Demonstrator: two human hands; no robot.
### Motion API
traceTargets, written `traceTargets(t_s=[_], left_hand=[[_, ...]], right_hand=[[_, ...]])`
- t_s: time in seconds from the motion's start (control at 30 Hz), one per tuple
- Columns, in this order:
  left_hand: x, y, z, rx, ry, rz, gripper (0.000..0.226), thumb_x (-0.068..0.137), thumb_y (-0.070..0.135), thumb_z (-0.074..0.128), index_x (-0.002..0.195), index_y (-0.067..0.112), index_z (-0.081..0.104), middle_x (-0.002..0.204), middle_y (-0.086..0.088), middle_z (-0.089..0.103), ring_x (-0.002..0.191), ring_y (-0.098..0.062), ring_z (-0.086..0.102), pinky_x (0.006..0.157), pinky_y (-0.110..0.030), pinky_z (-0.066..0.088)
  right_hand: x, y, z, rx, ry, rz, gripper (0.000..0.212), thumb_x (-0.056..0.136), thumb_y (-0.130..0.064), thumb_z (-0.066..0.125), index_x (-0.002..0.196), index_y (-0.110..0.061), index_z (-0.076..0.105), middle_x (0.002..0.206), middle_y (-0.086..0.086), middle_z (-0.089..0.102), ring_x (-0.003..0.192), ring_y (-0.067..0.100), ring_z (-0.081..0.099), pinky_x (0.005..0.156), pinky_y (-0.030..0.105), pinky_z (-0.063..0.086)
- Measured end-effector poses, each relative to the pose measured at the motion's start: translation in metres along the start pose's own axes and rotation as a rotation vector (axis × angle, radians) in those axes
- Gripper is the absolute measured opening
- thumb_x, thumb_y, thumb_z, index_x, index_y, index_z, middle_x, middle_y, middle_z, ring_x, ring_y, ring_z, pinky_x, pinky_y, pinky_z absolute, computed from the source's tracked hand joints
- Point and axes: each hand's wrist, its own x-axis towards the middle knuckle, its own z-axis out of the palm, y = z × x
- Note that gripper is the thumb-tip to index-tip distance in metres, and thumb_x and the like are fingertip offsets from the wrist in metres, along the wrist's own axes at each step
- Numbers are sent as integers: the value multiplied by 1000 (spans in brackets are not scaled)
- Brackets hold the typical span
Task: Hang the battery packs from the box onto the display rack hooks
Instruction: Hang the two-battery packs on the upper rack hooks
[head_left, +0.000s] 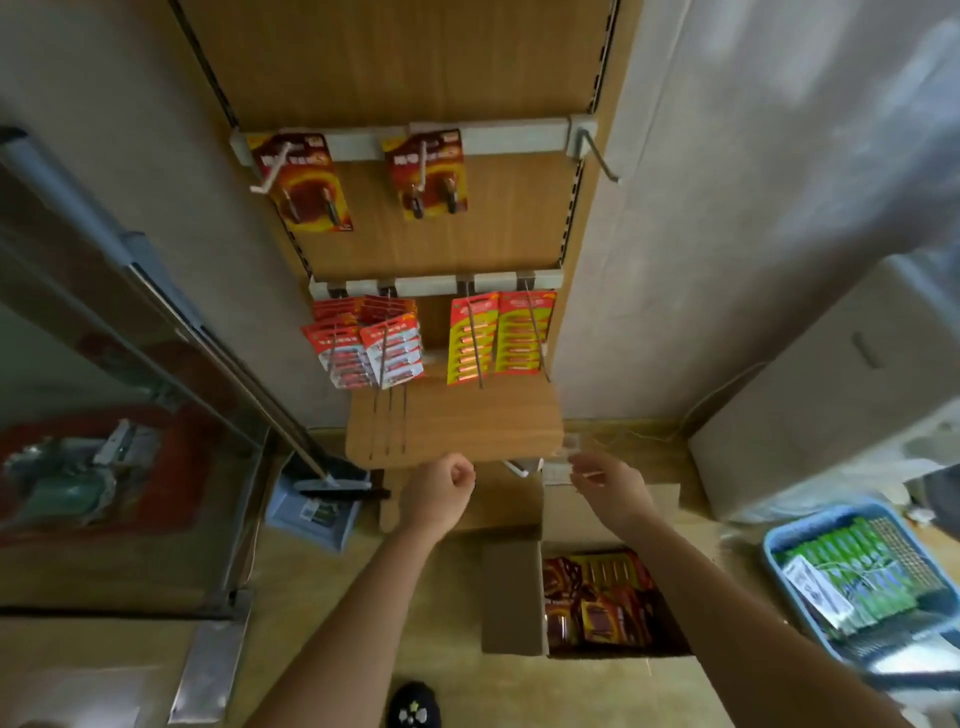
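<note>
A: As the display rack (467, 249) is looked down on from the head view, where are the battery packs (597, 597) found?
B: Red and yellow ones are heaped in the open cardboard box (511, 597) on the floor. Two red packs (304, 182) are hung on the upper hooks (269, 169); red-and-white packs (363, 348) and yellow packs (498, 332) are hung on the lower rail (426, 285).
A: And the hands?
B: The left hand (439, 491) is held at the wooden shelf (467, 426)'s front edge, fingers curled into a fist, nothing seen in it. The right hand (608, 486) is raised beside it, above the box; its fingers are blurred, so whether anything is pinched cannot be told
</note>
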Motion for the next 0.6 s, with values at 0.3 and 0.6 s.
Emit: traceTargets(t_s=[0.3, 0.6], left_hand=[[-46, 11, 172, 110, -213, -38, 16, 93, 24, 50, 100, 18, 63, 99, 2, 67, 81, -6, 56, 62, -14, 41], [-2, -45, 340, -19, -316, 2, 18, 95, 18, 48, 105, 12, 60, 106, -1, 63, 87, -5, 52, 59, -7, 37]], right_hand=[[-8, 174, -28, -33, -119, 121, 23, 96, -25, 43, 112, -23, 59, 102, 1, 61, 90, 16, 59, 76, 27, 51], [54, 347, 52, 15, -70, 242, 26, 96, -27, 43, 115, -20, 60, 101, 2, 62, 88, 16, 59, 69, 23, 49]])
